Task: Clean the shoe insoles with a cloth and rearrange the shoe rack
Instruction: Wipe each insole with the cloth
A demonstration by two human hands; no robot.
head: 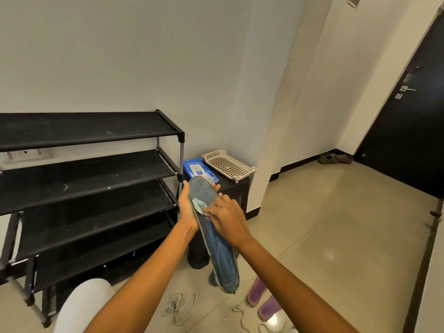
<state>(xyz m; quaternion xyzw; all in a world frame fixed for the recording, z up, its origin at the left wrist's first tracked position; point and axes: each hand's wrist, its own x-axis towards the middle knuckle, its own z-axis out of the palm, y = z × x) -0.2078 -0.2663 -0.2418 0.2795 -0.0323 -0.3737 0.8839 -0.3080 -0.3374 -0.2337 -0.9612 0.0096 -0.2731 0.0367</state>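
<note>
A long blue-grey insole (217, 251) is held up in front of me, toe end away from me. My left hand (188, 207) grips it from underneath near the toe, fingers curled round its far edge. My right hand (225, 218) presses a small pale green cloth (199, 205) onto the insole's upper face, fingers bent over the cloth. The black shoe rack (91, 188) stands to the left against the wall, its fabric shelves bare.
A dark stool (236, 188) beside the rack carries a blue pack of wipes (195, 169) and a white plastic basket (228, 165). Loose laces (179, 306) and purple insoles (255, 293) lie on the floor. A pair of shoes (335, 159) sits by the black door (408, 131).
</note>
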